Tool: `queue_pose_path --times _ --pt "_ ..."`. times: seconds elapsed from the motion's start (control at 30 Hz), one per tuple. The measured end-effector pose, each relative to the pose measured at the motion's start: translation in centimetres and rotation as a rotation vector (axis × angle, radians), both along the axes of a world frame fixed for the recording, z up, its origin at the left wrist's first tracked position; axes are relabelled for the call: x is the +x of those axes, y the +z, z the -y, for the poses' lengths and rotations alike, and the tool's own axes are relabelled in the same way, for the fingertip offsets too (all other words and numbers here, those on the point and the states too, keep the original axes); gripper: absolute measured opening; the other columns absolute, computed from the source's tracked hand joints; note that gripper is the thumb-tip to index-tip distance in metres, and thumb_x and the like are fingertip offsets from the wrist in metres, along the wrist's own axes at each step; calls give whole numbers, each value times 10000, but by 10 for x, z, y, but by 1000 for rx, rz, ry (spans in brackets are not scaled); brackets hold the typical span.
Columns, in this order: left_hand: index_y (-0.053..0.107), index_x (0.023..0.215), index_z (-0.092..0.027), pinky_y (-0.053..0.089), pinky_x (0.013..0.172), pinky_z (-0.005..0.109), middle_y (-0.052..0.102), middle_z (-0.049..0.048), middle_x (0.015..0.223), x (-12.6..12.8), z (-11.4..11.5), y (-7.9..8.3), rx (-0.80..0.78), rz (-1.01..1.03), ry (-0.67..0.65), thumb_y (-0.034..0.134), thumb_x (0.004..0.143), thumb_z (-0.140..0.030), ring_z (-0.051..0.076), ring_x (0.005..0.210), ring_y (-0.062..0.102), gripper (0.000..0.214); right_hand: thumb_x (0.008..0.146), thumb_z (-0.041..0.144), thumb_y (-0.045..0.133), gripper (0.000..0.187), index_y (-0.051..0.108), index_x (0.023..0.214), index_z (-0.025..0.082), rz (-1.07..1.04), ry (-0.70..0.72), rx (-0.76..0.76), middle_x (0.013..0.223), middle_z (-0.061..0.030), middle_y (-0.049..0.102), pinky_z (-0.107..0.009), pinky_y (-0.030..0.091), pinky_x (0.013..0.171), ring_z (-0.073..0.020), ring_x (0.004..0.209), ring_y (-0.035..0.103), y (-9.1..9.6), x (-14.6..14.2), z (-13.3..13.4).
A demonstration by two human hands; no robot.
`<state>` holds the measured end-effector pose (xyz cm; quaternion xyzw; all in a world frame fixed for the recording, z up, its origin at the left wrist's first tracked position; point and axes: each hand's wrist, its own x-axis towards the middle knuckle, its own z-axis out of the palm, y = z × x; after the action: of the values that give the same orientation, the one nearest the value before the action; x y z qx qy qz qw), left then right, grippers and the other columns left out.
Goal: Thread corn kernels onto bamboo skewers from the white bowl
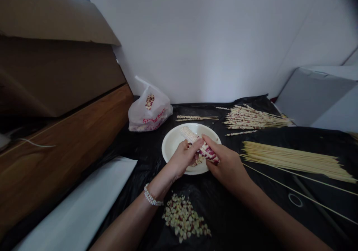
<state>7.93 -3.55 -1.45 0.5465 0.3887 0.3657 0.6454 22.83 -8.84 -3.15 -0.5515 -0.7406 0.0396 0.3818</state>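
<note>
The corn cob (208,153), white with purple-red kernels, lies slantwise over the near right part of a white plate (172,143), just below the middle of the view. Its far end points toward 11 o'clock and is partly stripped. The right hand (227,166) is wrapped around the near end of the cob, with the forefinger laid along its top. The left hand (183,158) is closed on the middle of the cob from the 9 o'clock side, thumb pressed on the kernels. A pearl bracelet (152,197) circles that wrist.

The plate sits on a black plastic sheet (229,217) covering the bench. At 6 o'clock from the plate, between the forearms, lies a heap of loose kernels (185,218). At 3 o'clock a thick bundle of bare bamboo skewers (293,161) fans out to the right. At 1 o'clock rests a pile of skewers threaded with kernels (253,119), and at 12 o'clock two more threaded skewers (195,118). At 11 o'clock stands a white plastic bag (149,112) with a cob inside. A wooden panel (64,146) and a cardboard box (56,64) fill the 9 o'clock side, and a grey box (316,94) sits at 2 o'clock.
</note>
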Motion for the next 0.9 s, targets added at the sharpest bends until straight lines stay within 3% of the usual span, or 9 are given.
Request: queue_pose_path --times 0.2,0.3,0.43,0.63,0.8,0.9 --pt "499 702 -165 200 418 197 429 -56 507 1 0 0 -32 55 61 653 736 -584 55 424 340 447 776 142 534 639 479 1407 230 -124 44 9 1159 -80 708 -364 542 856 -236 986 685 9 -2 1" --pt "507 706 -161 201 417 200 470 -28 537 -1 0 1 -26 67 11 562 790 -630 63 442 356 480 779 141 539 654 466 1419 253 -110 35 20 1097 -71 725 -379 547 842 -244 975 686 11 -1 1" --pt "543 809 -156 237 426 203 496 -21 581 -2 1 0 22 9 -24 596 790 -600 68 455 386 448 780 137 516 638 476 1413 205 -63 20 3 984 -99 728 -396 557 808 -257 945 683 8 -1 1" --pt "517 832 -169 264 421 206 444 -53 551 1 2 -4 89 -15 24 584 800 -591 69 433 357 428 774 137 509 633 488 1406 163 -108 36 16 1100 -129 719 -390 557 830 -252 955 690 5 -2 1" --pt "544 822 -162 351 475 229 525 -13 609 -1 -2 -11 152 -118 65 520 818 -632 109 502 456 471 763 169 562 612 535 1375 190 -206 5 -45 1120 -105 728 -355 568 814 -241 923 713 8 -3 -1" --pt "591 863 -150 429 589 261 611 37 702 -3 -4 -12 223 -162 92 478 845 -628 160 640 549 492 761 161 560 615 535 1375 194 -190 0 -55 1123 -104 727 -366 565 825 -243 927 712 8 -1 -2"
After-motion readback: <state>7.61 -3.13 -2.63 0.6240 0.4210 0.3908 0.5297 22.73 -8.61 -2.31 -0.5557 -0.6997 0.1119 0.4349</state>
